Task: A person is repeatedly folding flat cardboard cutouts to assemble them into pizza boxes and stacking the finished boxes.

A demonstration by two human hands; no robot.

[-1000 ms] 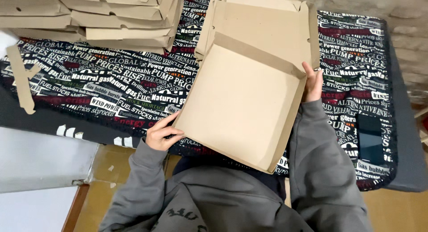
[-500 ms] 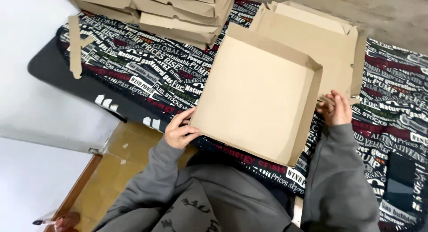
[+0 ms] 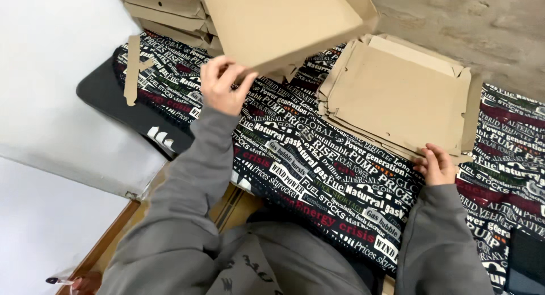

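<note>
- Printed cloth (image 3: 318,159) covers counter.
- Left hand (image 3: 222,85), fingers pinching folded box (image 3: 284,22), upper centre.
- Right hand (image 3: 437,164), fingers curled on flat stack (image 3: 397,96).
- Risk: one-corner grip may let box tip.

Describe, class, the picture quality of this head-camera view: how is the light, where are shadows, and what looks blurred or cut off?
Head view: soft, even light, no glare; faint shadows under the stack of flat cardboard blanks; the folded box in the left hand is slightly motion-blurred and cropped by the top edge; the right hand and the printed cloth look sharp; the frame is tilted.
</note>
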